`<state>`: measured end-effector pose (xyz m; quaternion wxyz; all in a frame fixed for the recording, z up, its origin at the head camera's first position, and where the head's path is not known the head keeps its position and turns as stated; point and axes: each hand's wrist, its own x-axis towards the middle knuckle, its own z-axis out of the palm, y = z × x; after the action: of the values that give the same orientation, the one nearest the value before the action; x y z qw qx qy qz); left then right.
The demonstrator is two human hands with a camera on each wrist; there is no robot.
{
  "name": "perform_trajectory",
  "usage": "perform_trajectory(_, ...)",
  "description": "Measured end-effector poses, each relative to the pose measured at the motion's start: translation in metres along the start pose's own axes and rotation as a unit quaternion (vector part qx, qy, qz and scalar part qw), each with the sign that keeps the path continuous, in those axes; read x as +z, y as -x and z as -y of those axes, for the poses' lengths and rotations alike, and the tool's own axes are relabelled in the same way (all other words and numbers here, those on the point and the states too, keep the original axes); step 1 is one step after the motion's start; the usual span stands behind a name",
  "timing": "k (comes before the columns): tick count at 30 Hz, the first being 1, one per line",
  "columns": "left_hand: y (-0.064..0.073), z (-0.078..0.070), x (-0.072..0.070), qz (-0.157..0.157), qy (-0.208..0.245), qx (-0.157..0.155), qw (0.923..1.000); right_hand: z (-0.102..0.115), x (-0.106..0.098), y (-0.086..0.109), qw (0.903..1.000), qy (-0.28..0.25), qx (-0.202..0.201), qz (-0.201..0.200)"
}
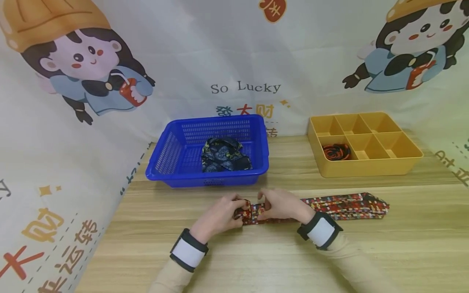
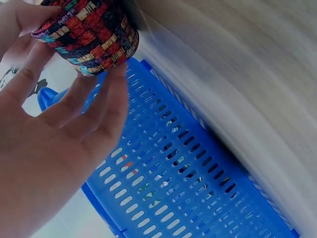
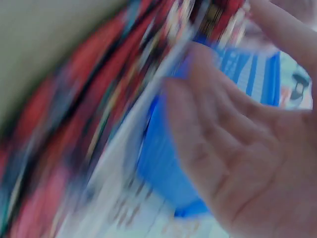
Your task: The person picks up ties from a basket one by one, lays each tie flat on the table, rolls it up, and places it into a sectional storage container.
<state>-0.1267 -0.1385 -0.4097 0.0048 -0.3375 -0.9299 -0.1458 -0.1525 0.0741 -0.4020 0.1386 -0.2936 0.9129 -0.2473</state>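
A red, black and multicoloured patterned necktie (image 1: 344, 206) lies lengthwise on the table, its layered end at the right. Its left end is wound into a short roll, seen closely as the rolled necktie (image 2: 96, 37) in the left wrist view. My left hand (image 1: 223, 211) grips this roll between thumb and fingers. Just to the right, my right hand (image 1: 283, 204) holds the necktie across its width, thumb on the near edge and fingers on the far edge. The right wrist view is blurred, with the necktie (image 3: 84, 109) running beside the right hand (image 3: 237, 144).
Behind the hands stands a blue plastic basket (image 1: 155, 173) with a dark patterned cloth (image 1: 223, 154) inside. A yellow divided box (image 1: 370, 167) stands at the back right, a rolled dark-and-orange necktie (image 1: 336, 151) in its front left compartment. A printed curtain (image 1: 234, 49) hangs behind the table.
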Motion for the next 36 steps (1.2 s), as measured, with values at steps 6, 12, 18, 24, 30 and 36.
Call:
perform_trajectory(6, 0.003, 0.003, 0.001, 0.013, 0.032, -0.014, 0.9993, 0.024, 0.017, -0.015, 0.9974, 0.011, -0.043, -0.058)
perform_trajectory(12, 0.003, 0.005, 0.001, 0.039, 0.047, -0.006, 0.9981, 0.020, 0.018, -0.015, 0.9980, 0.022, -0.014, -0.057)
perform_trajectory(18, 0.000, -0.001, 0.002, 0.019, 0.052, 0.011, 0.9984, 0.013, 0.022, -0.012, 0.9987, 0.027, 0.013, -0.042)
perform_trajectory(24, -0.002, -0.006, 0.007, 0.020, 0.054, 0.010, 0.9983, 0.010, 0.020, -0.011, 0.9986, 0.036, 0.015, -0.035)
perform_trajectory(30, 0.000, -0.008, 0.005, 0.017, 0.023, 0.014, 0.9995, 0.015, 0.017, -0.009, 0.9979, 0.040, -0.009, -0.050)
perform_trajectory(36, 0.000, -0.006, 0.005, 0.016, 0.052, 0.014, 0.9984, 0.014, 0.018, -0.010, 0.9980, 0.042, 0.024, -0.040)
